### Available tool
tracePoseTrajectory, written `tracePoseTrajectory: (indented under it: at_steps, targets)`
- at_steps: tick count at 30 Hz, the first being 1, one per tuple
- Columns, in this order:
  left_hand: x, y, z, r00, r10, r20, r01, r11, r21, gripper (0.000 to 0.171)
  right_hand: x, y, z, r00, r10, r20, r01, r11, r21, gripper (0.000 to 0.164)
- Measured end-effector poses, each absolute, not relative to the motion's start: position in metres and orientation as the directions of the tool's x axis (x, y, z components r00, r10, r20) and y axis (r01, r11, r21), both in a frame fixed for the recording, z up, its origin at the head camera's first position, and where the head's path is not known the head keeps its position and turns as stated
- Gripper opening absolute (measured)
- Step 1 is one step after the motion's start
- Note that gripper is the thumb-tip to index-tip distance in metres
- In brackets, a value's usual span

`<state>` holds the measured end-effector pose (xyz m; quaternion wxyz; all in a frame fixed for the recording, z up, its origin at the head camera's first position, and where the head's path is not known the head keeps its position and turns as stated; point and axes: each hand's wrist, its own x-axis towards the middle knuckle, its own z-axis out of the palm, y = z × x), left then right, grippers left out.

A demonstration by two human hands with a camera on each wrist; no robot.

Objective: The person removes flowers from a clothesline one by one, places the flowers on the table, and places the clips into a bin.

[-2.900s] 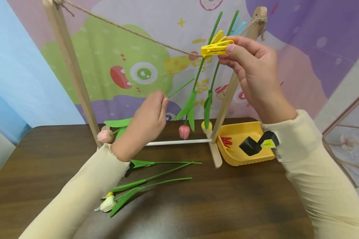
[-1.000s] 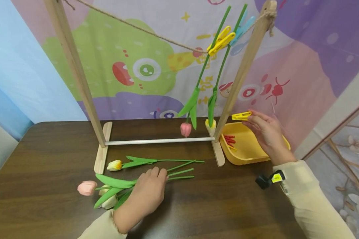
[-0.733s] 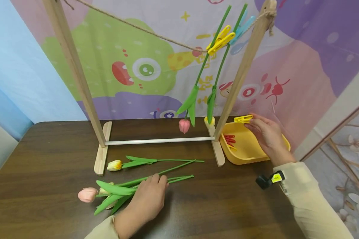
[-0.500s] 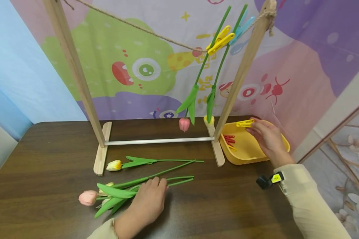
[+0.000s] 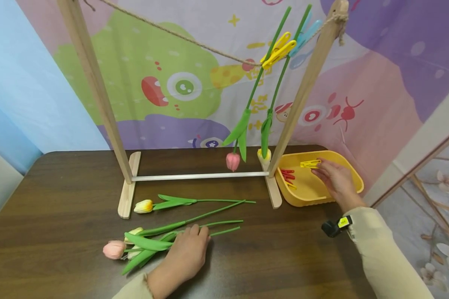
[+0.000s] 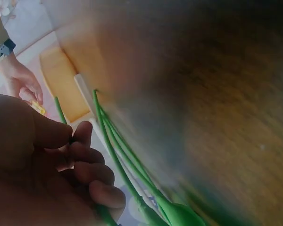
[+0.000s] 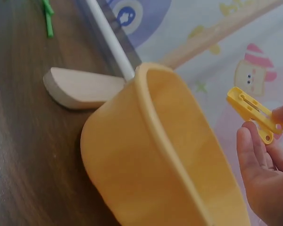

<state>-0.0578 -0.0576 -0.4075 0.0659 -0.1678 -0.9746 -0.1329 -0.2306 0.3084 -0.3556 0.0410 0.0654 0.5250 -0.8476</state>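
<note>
My left hand [image 5: 189, 251] pinches the stem of a pink artificial tulip [image 5: 114, 250] low over the table, overlapping cream tulips beneath it. In the left wrist view the green stem [image 6: 60, 109] passes between thumb and curled fingers. My right hand [image 5: 336, 180] holds a yellow clothespin [image 5: 310, 164] by its handle ends, over the yellow tray [image 5: 321, 199]. In the right wrist view the clothespin [image 7: 252, 110] is pinched between thumb and fingers beyond the tray rim. A darker pink tulip [image 5: 233, 162] and a yellow-white tulip [image 5: 264, 155] hang head down from the rope.
The rope [image 5: 187, 39] sags between two wooden posts [image 5: 105, 104], joined low by a white rod [image 5: 202, 177]. A yellow clothespin [image 5: 278, 54] and a blue clothespin [image 5: 304, 39] grip it. Red clothespins [image 5: 289, 176] lie in the tray. A yellow tulip [image 5: 144, 206] rests on the table.
My left hand has brought the pink tulip down from the rack to the tabletop flowers. My right hand has left the rope and lowered the yellow clothespin over the tray.
</note>
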Motion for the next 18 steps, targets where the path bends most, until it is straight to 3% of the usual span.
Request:
tracePoseTrajectory:
  at_steps: [9, 18]
  targets:
    - [-0.059, -0.057, -0.411, -0.939, 0.338, 0.062, 0.342, 0.904, 0.257, 0.009, -0.233, 0.315, -0.366, -0.972, 0.027, -0.232, 0.211, -0.329, -0.921, 0.009]
    - [-0.063, -0.059, -0.411, -0.933, 0.349, -0.091, 0.312, 0.908, 0.281, 0.012, -0.235, 0.32, -0.375, -0.961, -0.064, -0.27, 0.277, -0.261, -0.925, 0.013]
